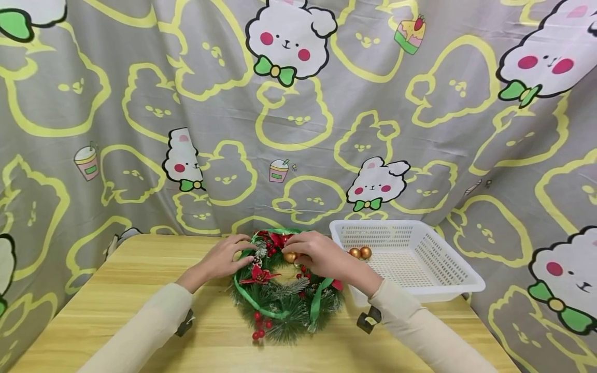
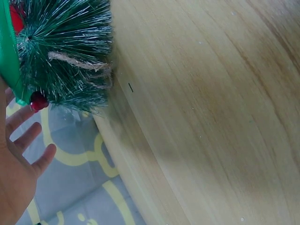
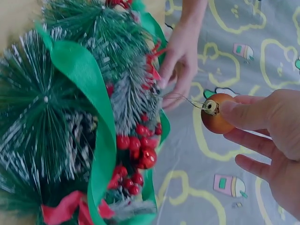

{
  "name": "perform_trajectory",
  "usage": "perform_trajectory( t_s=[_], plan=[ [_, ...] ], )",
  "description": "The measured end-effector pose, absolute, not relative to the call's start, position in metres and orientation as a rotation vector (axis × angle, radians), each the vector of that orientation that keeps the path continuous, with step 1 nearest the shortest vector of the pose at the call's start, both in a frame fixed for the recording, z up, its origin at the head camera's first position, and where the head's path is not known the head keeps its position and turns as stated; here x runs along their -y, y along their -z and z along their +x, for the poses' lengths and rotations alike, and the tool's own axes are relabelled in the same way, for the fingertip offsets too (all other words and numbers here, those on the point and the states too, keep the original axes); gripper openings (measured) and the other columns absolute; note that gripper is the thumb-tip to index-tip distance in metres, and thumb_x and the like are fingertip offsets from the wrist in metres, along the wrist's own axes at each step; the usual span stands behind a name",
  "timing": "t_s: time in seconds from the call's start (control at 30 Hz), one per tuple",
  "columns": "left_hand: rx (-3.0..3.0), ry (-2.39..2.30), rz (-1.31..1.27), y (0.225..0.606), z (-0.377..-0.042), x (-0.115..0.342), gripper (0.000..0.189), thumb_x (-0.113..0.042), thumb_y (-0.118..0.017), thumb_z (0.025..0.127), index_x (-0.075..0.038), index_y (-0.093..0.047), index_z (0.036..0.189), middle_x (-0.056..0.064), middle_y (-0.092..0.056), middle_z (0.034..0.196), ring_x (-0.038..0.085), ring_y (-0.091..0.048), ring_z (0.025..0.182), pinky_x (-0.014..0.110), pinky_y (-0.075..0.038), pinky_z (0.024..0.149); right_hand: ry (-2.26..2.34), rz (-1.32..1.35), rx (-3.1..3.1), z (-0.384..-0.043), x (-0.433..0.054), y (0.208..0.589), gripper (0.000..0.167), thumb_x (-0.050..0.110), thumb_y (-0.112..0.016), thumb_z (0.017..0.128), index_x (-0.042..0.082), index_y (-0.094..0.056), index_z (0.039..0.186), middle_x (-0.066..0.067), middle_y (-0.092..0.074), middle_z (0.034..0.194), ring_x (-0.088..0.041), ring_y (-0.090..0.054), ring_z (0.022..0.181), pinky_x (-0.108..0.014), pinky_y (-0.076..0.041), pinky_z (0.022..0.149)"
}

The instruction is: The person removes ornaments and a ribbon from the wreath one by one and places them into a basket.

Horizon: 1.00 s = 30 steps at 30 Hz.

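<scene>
A green pine wreath (image 1: 284, 311) lies on the table, trimmed with green ribbon (image 1: 261, 308), red poinsettias (image 1: 259, 275) and red berries (image 3: 136, 150). At its far side my right hand (image 1: 322, 254) pinches a gold Christmas ball (image 3: 217, 119) between thumb and fingers. A thin looped string (image 3: 185, 98) runs from the ball's cap toward the wreath. My left hand (image 1: 224, 257) is at the wreath's far left, thumb and index fingertips apart beside a frosted sprig. In the left wrist view, its other fingers (image 2: 28, 136) are spread near the ribbon and a berry.
A white perforated plastic basket (image 1: 459, 277) stands to the right, behind my right forearm. Two gold balls (image 1: 360, 252) show at its left side. The wooden table (image 1: 126, 274) meets a grey cartoon-printed curtain (image 1: 224, 119) at the back.
</scene>
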<state>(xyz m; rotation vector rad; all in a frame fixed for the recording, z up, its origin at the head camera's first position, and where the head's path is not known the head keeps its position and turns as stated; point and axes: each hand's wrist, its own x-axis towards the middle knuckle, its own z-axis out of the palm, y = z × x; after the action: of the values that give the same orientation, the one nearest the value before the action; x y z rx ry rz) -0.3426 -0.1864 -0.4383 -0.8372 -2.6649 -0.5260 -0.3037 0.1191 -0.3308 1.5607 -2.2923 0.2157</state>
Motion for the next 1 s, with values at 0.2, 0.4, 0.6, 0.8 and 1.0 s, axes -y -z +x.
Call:
perform_trajectory(
  t_s=[0.2, 0.4, 0.6, 0.8, 1.0],
  plan=[
    [2.65, 0.521, -0.844, 0.438, -0.342, 0.186, 0.031, -0.031, -0.066, 0.1, -0.017, -0.072, 0.127, 0.018, -0.058, 0.14, 0.042, -0.056, 0.129, 0.064, -0.046, 0.104, -0.257, 1.5, 2.321, -0.308, -0.136, 0.32, 0.033, 0.0, -0.08, 0.086, 0.009, -0.076, 0.117, -0.006, -0.073, 0.117, -0.022, -0.07, 0.108, -0.035, -0.059, 0.093],
    [2.639, 0.521, -0.852, 0.438, -0.341, 0.186, 0.03, -0.031, -0.067, 0.1, -0.016, -0.072, 0.126, 0.017, -0.059, 0.138, 0.041, -0.057, 0.127, 0.064, -0.047, 0.103, -0.33, 1.381, 2.377, -0.318, -0.159, 0.309, 0.033, -0.001, -0.079, 0.086, 0.007, -0.075, 0.118, -0.008, -0.072, 0.12, -0.026, -0.069, 0.111, -0.039, -0.059, 0.093],
    [2.625, 0.513, -0.859, 0.439, -0.341, 0.186, 0.03, -0.031, -0.068, 0.099, -0.017, -0.072, 0.125, 0.017, -0.06, 0.137, 0.041, -0.058, 0.126, 0.063, -0.048, 0.102, -0.422, 1.228, 2.427, -0.328, -0.187, 0.297, 0.033, 0.0, -0.079, 0.086, 0.007, -0.076, 0.118, -0.01, -0.072, 0.12, -0.028, -0.069, 0.112, -0.043, -0.059, 0.092],
    [2.621, 0.516, -0.867, 0.439, -0.342, 0.186, 0.03, -0.031, -0.068, 0.099, -0.017, -0.072, 0.125, 0.017, -0.06, 0.137, 0.042, -0.058, 0.126, 0.064, -0.047, 0.102, -0.465, 1.109, 2.475, -0.343, -0.216, 0.29, 0.031, -0.003, -0.077, 0.087, 0.004, -0.075, 0.118, -0.013, -0.073, 0.118, -0.031, -0.069, 0.11, -0.047, -0.059, 0.092],
    [2.635, 0.521, -0.853, 0.439, -0.343, 0.186, 0.03, -0.033, -0.067, 0.1, -0.018, -0.072, 0.126, 0.017, -0.059, 0.139, 0.042, -0.057, 0.127, 0.064, -0.046, 0.103, -0.473, 0.992, 2.53, -0.356, -0.241, 0.287, 0.032, -0.003, -0.076, 0.088, 0.003, -0.074, 0.119, -0.017, -0.072, 0.121, -0.035, -0.069, 0.111, -0.05, -0.058, 0.091]
  ],
)
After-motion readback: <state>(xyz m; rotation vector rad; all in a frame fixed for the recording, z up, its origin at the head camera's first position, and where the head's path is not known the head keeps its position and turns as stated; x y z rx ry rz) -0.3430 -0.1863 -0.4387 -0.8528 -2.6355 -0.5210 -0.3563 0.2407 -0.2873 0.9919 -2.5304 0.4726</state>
